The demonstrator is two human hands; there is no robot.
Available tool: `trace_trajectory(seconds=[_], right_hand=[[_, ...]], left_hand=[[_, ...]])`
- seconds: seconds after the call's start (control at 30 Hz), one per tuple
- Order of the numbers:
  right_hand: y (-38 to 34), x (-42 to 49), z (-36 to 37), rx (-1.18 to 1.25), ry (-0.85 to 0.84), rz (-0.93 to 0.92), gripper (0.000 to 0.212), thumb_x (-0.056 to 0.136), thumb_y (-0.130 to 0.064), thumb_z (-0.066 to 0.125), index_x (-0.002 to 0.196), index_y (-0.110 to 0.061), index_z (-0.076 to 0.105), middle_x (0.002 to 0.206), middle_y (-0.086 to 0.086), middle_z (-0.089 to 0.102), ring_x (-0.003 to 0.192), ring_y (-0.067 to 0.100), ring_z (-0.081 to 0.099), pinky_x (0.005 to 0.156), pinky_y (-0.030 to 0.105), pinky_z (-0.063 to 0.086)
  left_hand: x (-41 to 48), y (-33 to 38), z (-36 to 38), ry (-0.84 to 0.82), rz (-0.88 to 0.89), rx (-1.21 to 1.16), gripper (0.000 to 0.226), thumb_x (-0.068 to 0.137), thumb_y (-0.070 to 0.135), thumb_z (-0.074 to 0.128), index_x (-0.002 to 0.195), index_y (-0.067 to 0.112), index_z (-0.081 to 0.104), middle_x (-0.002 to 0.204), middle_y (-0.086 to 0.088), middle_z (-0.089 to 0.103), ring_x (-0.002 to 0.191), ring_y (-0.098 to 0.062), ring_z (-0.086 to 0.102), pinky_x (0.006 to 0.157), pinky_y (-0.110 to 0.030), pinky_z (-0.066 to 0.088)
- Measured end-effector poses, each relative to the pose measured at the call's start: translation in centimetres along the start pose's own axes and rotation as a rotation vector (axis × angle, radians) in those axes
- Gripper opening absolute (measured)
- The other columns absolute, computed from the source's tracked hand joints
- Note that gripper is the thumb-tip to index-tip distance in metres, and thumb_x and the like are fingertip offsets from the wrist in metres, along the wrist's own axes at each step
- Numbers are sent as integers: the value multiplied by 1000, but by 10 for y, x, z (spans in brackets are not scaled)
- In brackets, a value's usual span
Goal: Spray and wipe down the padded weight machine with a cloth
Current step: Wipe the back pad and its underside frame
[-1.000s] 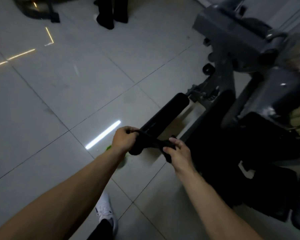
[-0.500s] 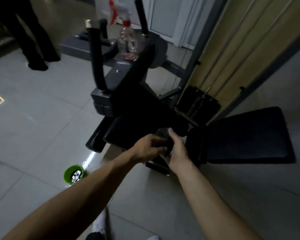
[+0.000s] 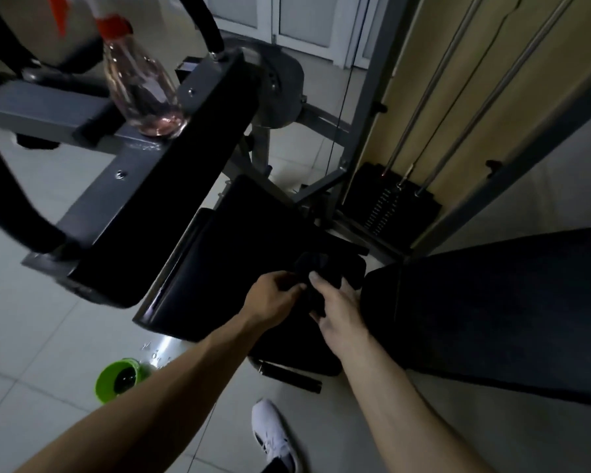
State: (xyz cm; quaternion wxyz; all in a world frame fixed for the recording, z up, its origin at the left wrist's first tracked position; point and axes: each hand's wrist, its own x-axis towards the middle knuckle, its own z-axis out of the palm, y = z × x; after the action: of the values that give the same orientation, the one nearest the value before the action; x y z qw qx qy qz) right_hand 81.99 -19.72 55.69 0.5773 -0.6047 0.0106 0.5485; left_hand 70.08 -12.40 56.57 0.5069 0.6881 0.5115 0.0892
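Observation:
A dark cloth (image 3: 313, 268) is bunched between both hands over the machine's black seat pad (image 3: 226, 254). My left hand (image 3: 273, 295) grips its left side with curled fingers. My right hand (image 3: 335, 312) holds its right side, thumb on top. A clear spray bottle (image 3: 140, 87) with a red top stands on the grey frame of the weight machine (image 3: 123, 186) at upper left, beside a black arm pad (image 3: 198, 158). A second black pad (image 3: 492, 312) lies at right.
A green bowl (image 3: 111, 384) with dark liquid sits on the tiled floor at lower left, with water drops near it. The weight stack (image 3: 389, 203) and guide rods stand against the tan wall at right. My white shoe (image 3: 275, 435) is at the bottom.
The view swung up from the floor-level roller pad to the machine's seat. Both hands left the roller and came together on the cloth over the seat pad. The machine looks closer now.

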Motion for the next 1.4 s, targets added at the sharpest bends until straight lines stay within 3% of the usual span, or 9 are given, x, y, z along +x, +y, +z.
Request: trace_trajectory(seconds=[0.1, 0.2, 0.37, 0.53, 0.7, 0.83, 0.93, 1.17, 1.4], right_hand=[[3, 45, 6, -84, -14, 22, 89, 83, -34, 84, 158, -22, 38, 148, 11, 56, 133, 27, 57, 111, 48, 48], [5, 78, 7, -77, 32, 60, 69, 93, -33, 77, 152, -28, 42, 138, 11, 62, 127, 28, 59, 96, 39, 54], [1, 151, 15, -143, 5, 76, 80, 88, -33, 79, 157, -32, 38, 151, 6, 54, 136, 26, 54, 114, 48, 45], [-17, 248, 33, -741, 179, -355, 52, 97, -28, 60, 148, -20, 53, 147, 6, 55, 136, 25, 53, 115, 42, 44], [27, 312, 11, -1687, -366, -736, 62, 102, -48, 49, 159, -25, 37, 172, 9, 11, 157, 29, 14, 126, 50, 23], [52, 334, -12, -1452, -285, -1017, 59, 102, -49, 58, 156, -28, 44, 172, 6, 14, 158, 27, 17, 125, 51, 21], [56, 355, -8, -1449, -287, -1098, 68, 102, -51, 57, 162, -30, 32, 173, 5, 10, 160, 30, 10, 127, 54, 16], [59, 397, 13, -1466, -436, -1287, 53, 107, -39, 47, 157, -20, 43, 170, 8, 22, 157, 31, 20, 122, 56, 25], [21, 438, 136, -1302, -471, -1350, 47, 108, -24, 49, 154, -13, 48, 167, 12, 31, 155, 31, 28, 124, 48, 29]], left_hand=[[44, 1, 11, -25, -136, -159, 26, 100, 31, 64, 117, 13, 71, 108, -6, 73, 99, -23, 71, 93, -42, 58], [76, -1, 19, 6, -209, -256, 18, 101, 22, 64, 113, 11, 70, 105, -9, 72, 97, -26, 70, 88, -39, 58], [128, -27, 15, 107, -181, -76, 7, 94, 41, 69, 94, 35, 70, 84, 17, 69, 73, 5, 64, 58, -8, 44], [179, -74, -6, 300, -343, 55, 38, 79, 57, 76, 110, 34, 70, 112, 14, 67, 101, -10, 66, 86, -27, 53], [214, -100, -7, 464, -330, 460, 53, 84, 37, 77, 135, 37, 63, 160, 4, 38, 147, -26, 31, 119, -46, 32], [244, -119, -13, 470, -378, 638, 99, 80, 52, 79, 160, 35, 24, 171, -7, -9, 156, -32, -12, 123, -57, -4], [261, -125, -22, 368, -513, 647, 123, 75, 59, 80, 161, 38, -5, 165, 1, -32, 151, -32, -31, 118, -69, -11], [266, -130, -25, 348, -550, 733, 124, 73, 70, 75, 159, 44, -12, 164, 6, -34, 152, -30, -27, 119, -72, -1], [266, -129, -25, 334, -576, 767, 125, 73, 76, 70, 157, 44, -17, 164, 6, -35, 152, -31, -28, 120, -71, 3]])
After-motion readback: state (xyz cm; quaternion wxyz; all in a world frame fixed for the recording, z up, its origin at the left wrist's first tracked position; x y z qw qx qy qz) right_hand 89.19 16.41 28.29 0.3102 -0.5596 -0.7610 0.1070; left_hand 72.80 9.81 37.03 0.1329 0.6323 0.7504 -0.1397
